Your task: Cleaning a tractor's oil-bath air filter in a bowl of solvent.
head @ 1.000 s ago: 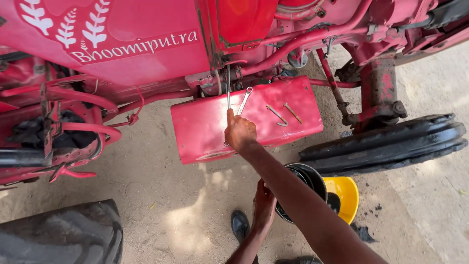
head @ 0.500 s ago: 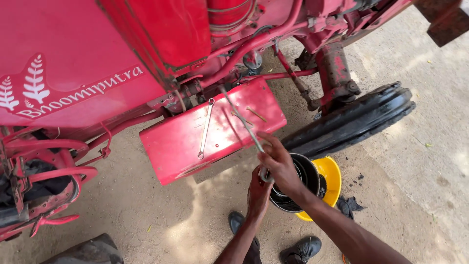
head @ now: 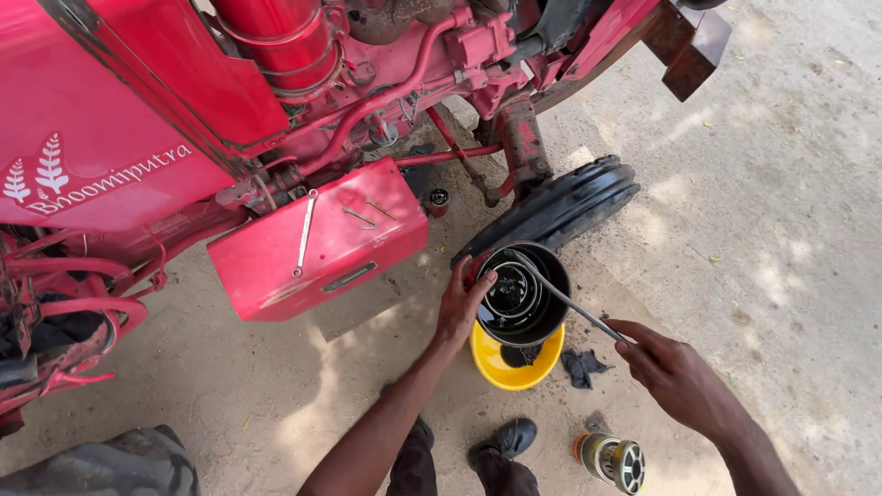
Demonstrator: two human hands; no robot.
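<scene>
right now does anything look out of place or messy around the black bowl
Somewhat. A dark rag lies crumpled on the ground beside the yellow basin, a cylindrical filter lies tipped on its side, and loose wrenches rest on the red box.
</scene>
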